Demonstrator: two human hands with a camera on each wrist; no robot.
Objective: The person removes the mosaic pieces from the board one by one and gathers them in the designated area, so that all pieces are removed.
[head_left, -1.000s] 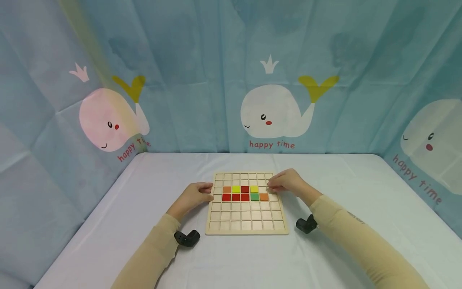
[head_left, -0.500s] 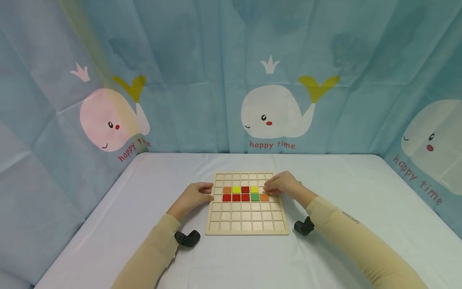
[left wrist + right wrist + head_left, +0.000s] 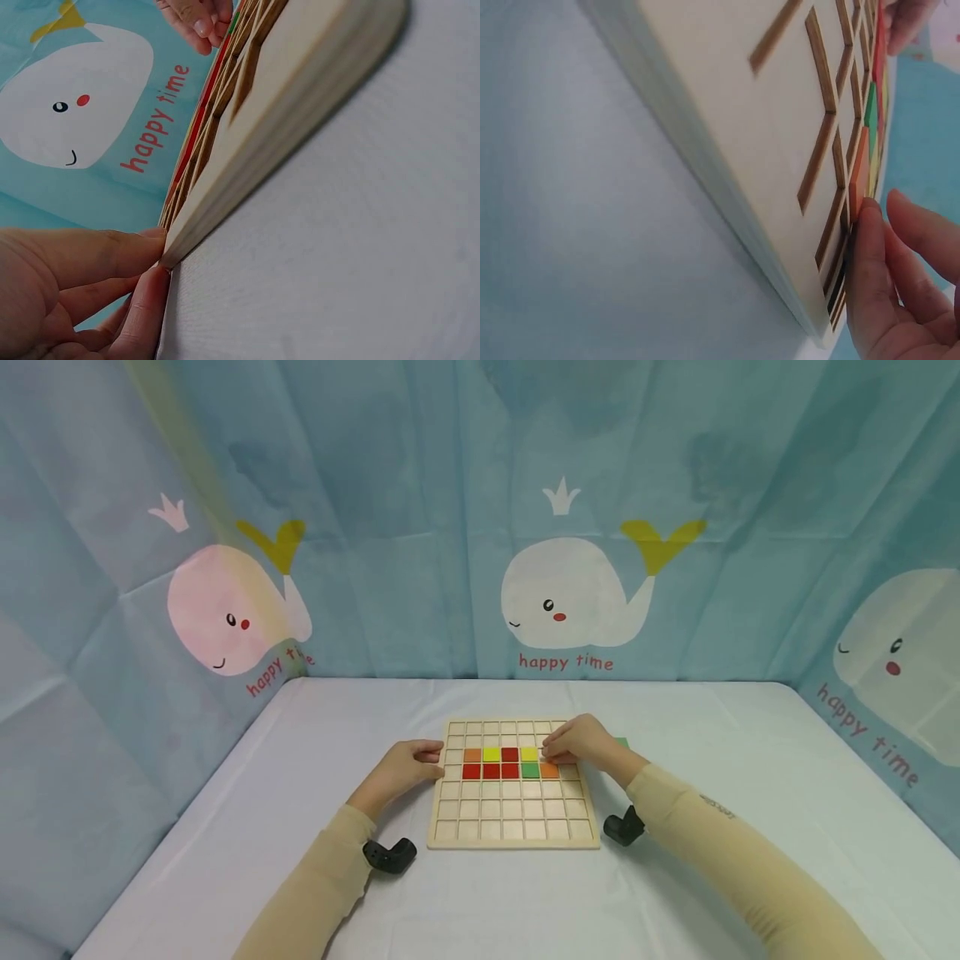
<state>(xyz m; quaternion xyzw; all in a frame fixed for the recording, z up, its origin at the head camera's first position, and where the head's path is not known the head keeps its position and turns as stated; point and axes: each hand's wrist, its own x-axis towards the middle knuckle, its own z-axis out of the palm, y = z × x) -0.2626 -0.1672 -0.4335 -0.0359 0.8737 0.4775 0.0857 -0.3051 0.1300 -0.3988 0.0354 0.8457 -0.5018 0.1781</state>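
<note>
A square wooden grid board (image 3: 512, 810) lies on the white table. Two rows of coloured tiles sit in its cells: several red tiles (image 3: 491, 772), two yellow tiles (image 3: 491, 755), a green tile (image 3: 530, 770) and two orange tiles (image 3: 472, 755). At the board's left edge, my left hand (image 3: 399, 772) holds the rim between thumb and fingers, as the left wrist view shows. My right hand (image 3: 588, 745) is over the board's right side, fingertips down beside the right orange tile (image 3: 860, 169). In the right wrist view thumb and finger stand slightly apart, nothing visible between them.
A green piece (image 3: 622, 742) shows partly behind the right wrist, off the board. Black devices are strapped to both wrists, such as the left wrist device (image 3: 389, 856). A blue curtain (image 3: 405, 593) with whale prints hangs behind and beside the white table (image 3: 735, 735).
My right hand has slid a little left across the board, toward the right-hand yellow tile. The green piece behind the wrist has come into view. My left hand has not moved.
</note>
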